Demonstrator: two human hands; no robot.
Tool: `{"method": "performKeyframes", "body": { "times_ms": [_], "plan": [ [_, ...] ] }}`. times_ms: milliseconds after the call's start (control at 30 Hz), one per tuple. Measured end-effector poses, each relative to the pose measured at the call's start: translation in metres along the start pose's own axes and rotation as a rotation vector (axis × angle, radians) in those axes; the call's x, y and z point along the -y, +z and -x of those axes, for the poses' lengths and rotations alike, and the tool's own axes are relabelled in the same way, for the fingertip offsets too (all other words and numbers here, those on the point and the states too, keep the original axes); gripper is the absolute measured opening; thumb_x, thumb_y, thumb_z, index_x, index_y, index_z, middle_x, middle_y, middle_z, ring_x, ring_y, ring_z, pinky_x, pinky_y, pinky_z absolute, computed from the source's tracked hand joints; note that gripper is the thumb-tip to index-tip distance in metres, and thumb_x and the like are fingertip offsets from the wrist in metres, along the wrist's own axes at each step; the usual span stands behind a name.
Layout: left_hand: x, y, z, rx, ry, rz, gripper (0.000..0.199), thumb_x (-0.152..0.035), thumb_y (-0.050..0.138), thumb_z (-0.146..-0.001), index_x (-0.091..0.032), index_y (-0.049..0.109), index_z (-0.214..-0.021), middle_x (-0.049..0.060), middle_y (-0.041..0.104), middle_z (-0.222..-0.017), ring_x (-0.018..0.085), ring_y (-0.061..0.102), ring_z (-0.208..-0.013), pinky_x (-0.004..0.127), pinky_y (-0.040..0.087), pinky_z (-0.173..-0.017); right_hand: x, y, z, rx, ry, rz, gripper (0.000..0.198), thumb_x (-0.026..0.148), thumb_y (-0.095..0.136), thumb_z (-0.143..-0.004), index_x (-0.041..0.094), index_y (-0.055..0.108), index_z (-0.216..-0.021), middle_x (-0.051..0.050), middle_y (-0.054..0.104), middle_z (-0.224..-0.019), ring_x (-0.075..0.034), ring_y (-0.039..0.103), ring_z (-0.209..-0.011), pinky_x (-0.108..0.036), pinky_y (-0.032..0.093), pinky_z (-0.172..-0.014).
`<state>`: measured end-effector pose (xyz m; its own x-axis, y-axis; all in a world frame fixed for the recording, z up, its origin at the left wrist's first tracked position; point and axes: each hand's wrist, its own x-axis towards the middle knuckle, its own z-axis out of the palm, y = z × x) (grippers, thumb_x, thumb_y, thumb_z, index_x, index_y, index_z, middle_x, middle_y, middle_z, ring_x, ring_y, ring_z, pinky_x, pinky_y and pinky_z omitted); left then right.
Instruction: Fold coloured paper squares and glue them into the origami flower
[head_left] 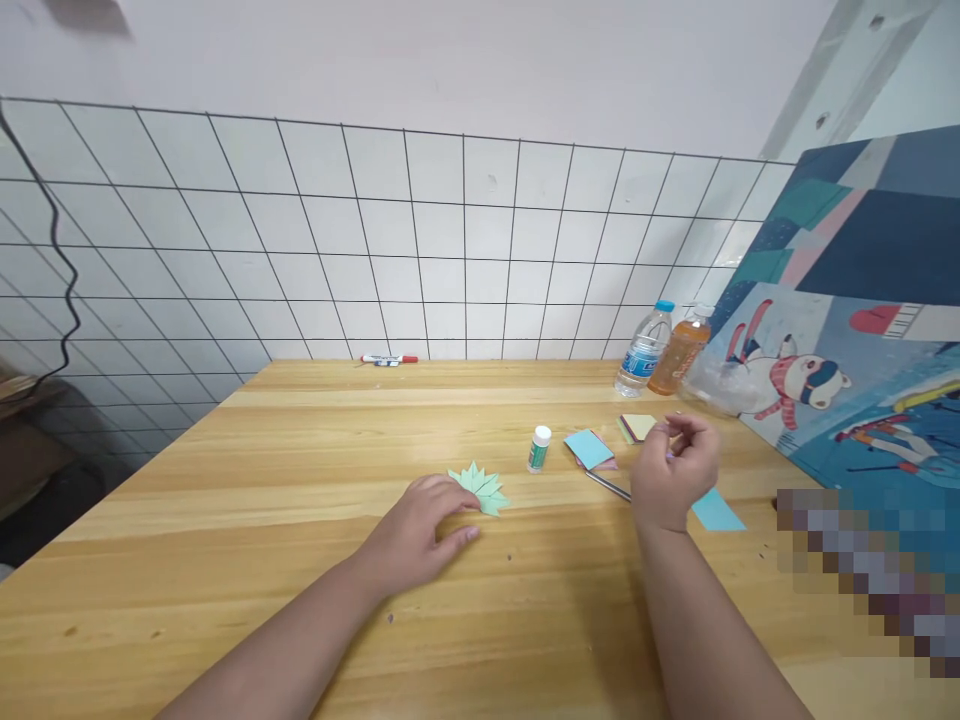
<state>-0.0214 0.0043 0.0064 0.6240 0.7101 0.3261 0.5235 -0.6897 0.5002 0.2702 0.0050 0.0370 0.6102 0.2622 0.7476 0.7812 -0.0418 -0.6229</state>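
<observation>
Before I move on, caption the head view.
Left hand at a spiky green paper shape, right hand curled near colored paper, glue stick upright between them.

The folded paper piece (487,490) is showing pale mint green. The glue stick (538,452) is wearing a white cap and a green label. Pink paper (610,465) is appearing under the sky-blue square (589,448). The surface (262,450) is showing yellowish-brown wood grain, and black lines are forming a grid over the white tiles (436,230).
</observation>
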Motion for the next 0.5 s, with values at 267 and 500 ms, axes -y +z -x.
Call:
{"method": "performKeyframes", "body": {
  "times_ms": [267, 500],
  "plan": [
    [-0.001, 0.003, 0.004, 0.051, -0.008, -0.08, 0.047, -0.048, 0.054, -0.08, -0.029, 0.052, -0.123, 0.007, 0.062, -0.112, 0.028, 0.052, -0.107, 0.046, 0.034, -0.098, 0.003, 0.011, 0.015, 0.654, -0.219, 0.262, 0.023, 0.024, 0.043, -0.081, 0.02, 0.061, -0.095, -0.007, 0.061, -0.098, -0.023, 0.051, -0.097, -0.032, 0.038, -0.081],
    [0.0, 0.004, 0.004, 0.027, 0.009, -0.084, 0.048, -0.048, 0.054, -0.081, -0.029, 0.05, -0.125, 0.006, 0.062, -0.114, 0.027, 0.05, -0.11, 0.047, 0.028, -0.103, -0.014, 0.024, 0.018, 0.989, -0.227, 0.587, 0.039, 0.032, 0.047, -0.082, 0.018, 0.057, -0.117, -0.011, 0.06, -0.115, -0.027, 0.05, -0.106, -0.036, 0.037, -0.087]
  ]
}}
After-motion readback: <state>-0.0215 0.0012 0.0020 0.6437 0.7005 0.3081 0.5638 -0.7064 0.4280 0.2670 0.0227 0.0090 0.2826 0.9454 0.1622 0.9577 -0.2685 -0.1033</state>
